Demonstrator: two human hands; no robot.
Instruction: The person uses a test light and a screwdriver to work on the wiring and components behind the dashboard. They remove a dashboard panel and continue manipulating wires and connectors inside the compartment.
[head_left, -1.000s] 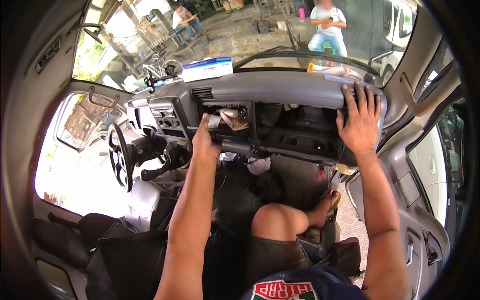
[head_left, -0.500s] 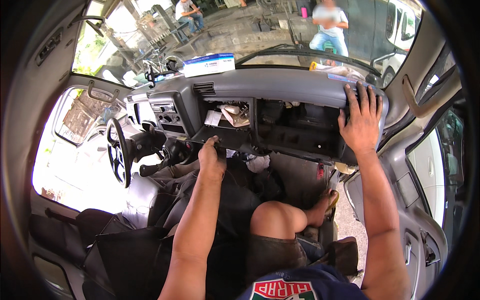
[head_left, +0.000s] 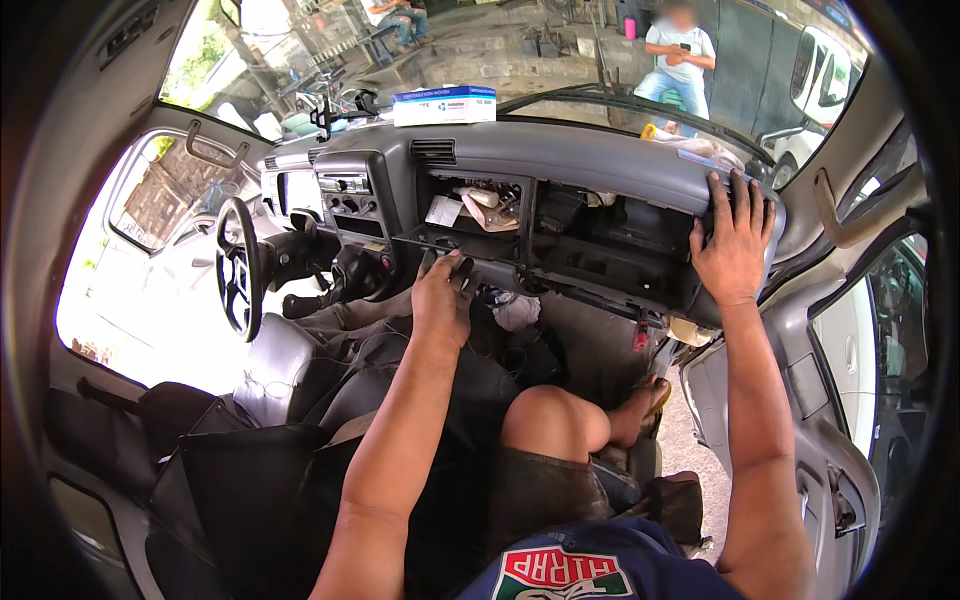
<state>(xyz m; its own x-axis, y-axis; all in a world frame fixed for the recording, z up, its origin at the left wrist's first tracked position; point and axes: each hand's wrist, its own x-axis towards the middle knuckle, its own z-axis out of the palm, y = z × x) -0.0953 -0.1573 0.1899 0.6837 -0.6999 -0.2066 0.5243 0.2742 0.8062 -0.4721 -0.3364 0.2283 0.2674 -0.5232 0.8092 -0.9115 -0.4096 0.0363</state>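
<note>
My left hand (head_left: 442, 300) is under the lowered lid (head_left: 480, 246) of the small dashboard compartment, its fingers stretched up against the lid's near edge rather than wrapped round it. In that compartment lie papers (head_left: 443, 210) and a pale rolled item (head_left: 478, 196). Flat on the right end of the grey dashboard (head_left: 590, 158) rests my right hand (head_left: 735, 245), fingers spread and holding nothing. Between my hands is a wide dark opening (head_left: 610, 250) in the dashboard, without a cover.
A blue and white box (head_left: 444, 106) stands on the dashboard below the windshield. The steering wheel (head_left: 238, 270) and gear lever (head_left: 310, 298) are at the left. The passenger door (head_left: 835, 450) stands open at the right. Outside, a person (head_left: 680, 60) sits facing the vehicle.
My left hand has shifted from gripping the lid's edge, thumb on top, to fingers beneath it; the lid sits slightly higher. The right hand stays on the dashboard. The view has shifted a little.
</note>
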